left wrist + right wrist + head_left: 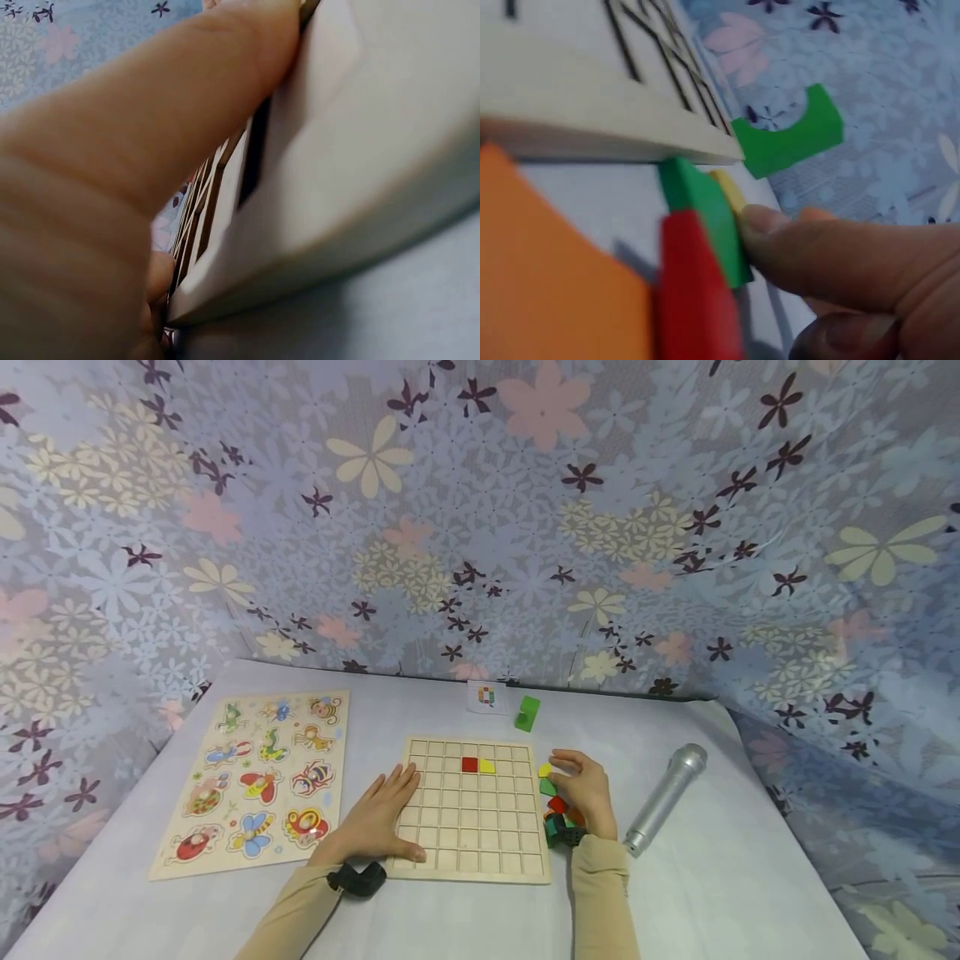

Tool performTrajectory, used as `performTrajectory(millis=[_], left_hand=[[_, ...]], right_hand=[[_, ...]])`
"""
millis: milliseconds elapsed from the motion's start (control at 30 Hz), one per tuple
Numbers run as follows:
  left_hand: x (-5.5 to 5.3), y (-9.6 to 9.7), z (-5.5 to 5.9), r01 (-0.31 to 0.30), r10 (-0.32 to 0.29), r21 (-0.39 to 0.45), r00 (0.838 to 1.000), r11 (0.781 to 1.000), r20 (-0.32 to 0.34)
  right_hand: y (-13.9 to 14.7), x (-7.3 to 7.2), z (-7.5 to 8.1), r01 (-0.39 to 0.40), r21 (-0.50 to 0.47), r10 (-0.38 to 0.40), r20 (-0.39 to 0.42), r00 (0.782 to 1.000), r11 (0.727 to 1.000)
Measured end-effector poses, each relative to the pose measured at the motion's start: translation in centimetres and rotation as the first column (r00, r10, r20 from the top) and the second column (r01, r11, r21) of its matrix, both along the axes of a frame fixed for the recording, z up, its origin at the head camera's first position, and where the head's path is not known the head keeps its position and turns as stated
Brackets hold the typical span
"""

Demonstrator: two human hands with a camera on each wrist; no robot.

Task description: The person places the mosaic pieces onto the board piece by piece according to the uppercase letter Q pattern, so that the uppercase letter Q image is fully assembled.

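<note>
A wooden grid board (480,843) lies in the middle of the table, with a red square piece (469,764) and a yellow piece (487,767) side by side in its upper cells. My left hand (378,818) rests spread along the board's left edge, thumb at the lower corner. Beyond the board's right edge, my right hand (587,789) bends over loose pieces. Its thumb (780,240) touches a small yellow piece (727,189) beside a green piece (712,217); the index fingertip looks apart from it. A red piece (694,292) and an orange piece (547,277) are nearer the wrist camera.
A wooden insect puzzle (251,785) lies at the left. A silver microphone (666,797) lies right of my right hand. Behind the board are a small printed card (487,697) and a green notched block (528,713). A flowered cloth (480,527) hangs behind the table.
</note>
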State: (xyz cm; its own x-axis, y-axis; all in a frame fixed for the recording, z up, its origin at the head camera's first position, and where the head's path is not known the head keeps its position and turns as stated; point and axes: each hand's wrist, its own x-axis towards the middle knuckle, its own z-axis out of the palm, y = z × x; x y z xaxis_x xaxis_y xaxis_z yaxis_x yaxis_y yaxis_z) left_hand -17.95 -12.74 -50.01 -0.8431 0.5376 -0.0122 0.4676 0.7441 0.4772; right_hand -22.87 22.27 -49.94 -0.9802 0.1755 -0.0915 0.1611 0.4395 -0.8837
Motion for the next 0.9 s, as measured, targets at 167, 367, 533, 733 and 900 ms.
performTrajectory(millis=[167, 367, 533, 733, 900], left_hand=[[0.0, -0.1, 0.0, 0.003, -0.003, 0.011, 1.000, 1.000, -0.004], [-0.1, -0.1, 0.0, 0.005, -0.004, 0.006, 1.000, 1.000, -0.011], [-0.1, -0.1, 0.0, 0.000, 0.000, 0.018, 1.000, 1.000, -0.017], [-0.2, -0.2, -0.3, -0.001, 0.001, 0.026, 1.000, 1.000, -0.013], [-0.1, -0.3, -0.2, 0.018, -0.018, 0.032, 1.000, 0.999, -0.009]], right_hand=[[-0.4, -0.1, 0.0, -0.016, 0.060, 0.018, -0.039, 0.999, 0.998], [-0.5, -0.4, 0.2, -0.040, 0.134, 0.044, -0.031, 0.999, 0.990], [-0.7, -0.5, 0.5, -0.014, 0.157, 0.019, -0.030, 0.999, 0.988], [-1.8, -0.6, 0.6, 0.097, -0.028, -0.099, -0.051, 0.994, 0.995], [-4.3, -0.9, 1.1, 0.060, -0.074, -0.065, -0.064, 0.996, 0.995]])
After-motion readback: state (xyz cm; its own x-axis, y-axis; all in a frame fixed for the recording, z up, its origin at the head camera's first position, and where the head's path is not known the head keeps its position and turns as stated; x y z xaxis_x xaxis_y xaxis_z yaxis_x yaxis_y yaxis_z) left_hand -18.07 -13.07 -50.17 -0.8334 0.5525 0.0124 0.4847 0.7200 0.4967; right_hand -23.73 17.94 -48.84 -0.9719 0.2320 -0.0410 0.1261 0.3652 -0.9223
